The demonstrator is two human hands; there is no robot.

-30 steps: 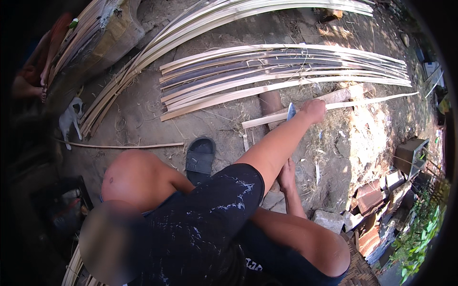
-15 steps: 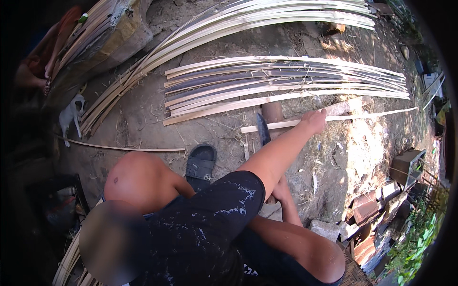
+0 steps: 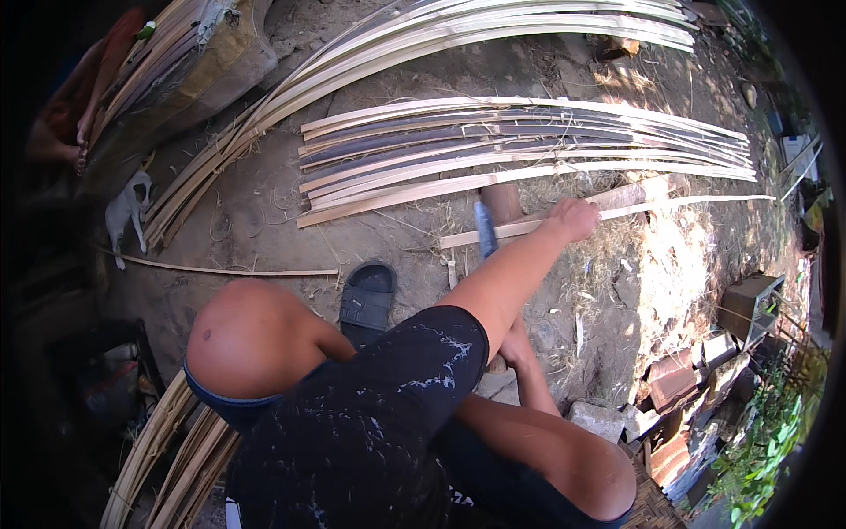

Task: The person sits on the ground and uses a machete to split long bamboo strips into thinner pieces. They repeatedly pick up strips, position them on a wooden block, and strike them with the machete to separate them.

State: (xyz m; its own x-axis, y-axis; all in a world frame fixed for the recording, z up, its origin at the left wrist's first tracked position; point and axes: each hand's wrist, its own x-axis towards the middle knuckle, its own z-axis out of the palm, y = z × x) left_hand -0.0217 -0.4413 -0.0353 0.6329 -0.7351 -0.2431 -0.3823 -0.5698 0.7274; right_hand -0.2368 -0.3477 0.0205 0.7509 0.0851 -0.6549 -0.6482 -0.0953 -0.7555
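My left arm reaches across to a long pale bamboo strip (image 3: 687, 206), and my left hand (image 3: 577, 218) is closed round it. The strip's near end points left, and its far end tapers off to the right. A large knife shows its blade (image 3: 486, 231) crossing the strip close to that left end. Below my left forearm, my right hand (image 3: 515, 346) is closed on the knife's handle (image 3: 499, 363); the middle of the knife is hidden by the forearm. Under the strip lie a short round log (image 3: 501, 203) and a longer piece of wood (image 3: 627, 196).
Several bamboo strips (image 3: 529, 132) lie just beyond, with a larger bundle (image 3: 423, 44) behind. A dark sandal (image 3: 368, 295) lies by my left knee. A white dog (image 3: 129, 212) stands at left, near another person's feet (image 3: 81, 154). Bricks (image 3: 671, 379) and a metal box (image 3: 751, 304) are at right.
The knife blade has turned and now looks lighter, still crossing the strip. My left hand has shifted slightly left and up along with the strip. The view has tilted a little.
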